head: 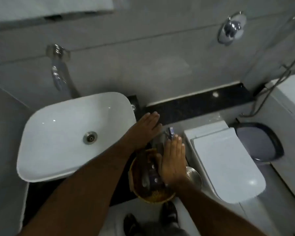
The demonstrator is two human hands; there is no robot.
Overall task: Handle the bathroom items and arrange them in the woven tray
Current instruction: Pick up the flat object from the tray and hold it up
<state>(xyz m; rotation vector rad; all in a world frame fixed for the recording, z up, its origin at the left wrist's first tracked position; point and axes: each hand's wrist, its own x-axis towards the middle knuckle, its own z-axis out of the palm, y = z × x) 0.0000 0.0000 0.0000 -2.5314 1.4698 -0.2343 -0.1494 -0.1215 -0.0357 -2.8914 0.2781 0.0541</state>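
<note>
A round woven tray (154,197) sits on the dark counter between the sink and the toilet. Dark tubes and bottles (152,174) lie in it, blurred, with a bluish item (171,132) poking out at the far end. My left hand (146,129) lies flat, fingers together, above the tray's far left side. My right hand (173,160) is flat too, pressed against the right side of the items. Neither hand grips anything. A metal cup (194,176) stands right of the tray, partly hidden by my right wrist.
A white basin (71,135) with a wall tap (57,72) is on the left. A closed white toilet (226,164) is on the right, a dark bin (260,142) beyond it. A black ledge (194,103) runs along the wall. My feet (169,213) are below.
</note>
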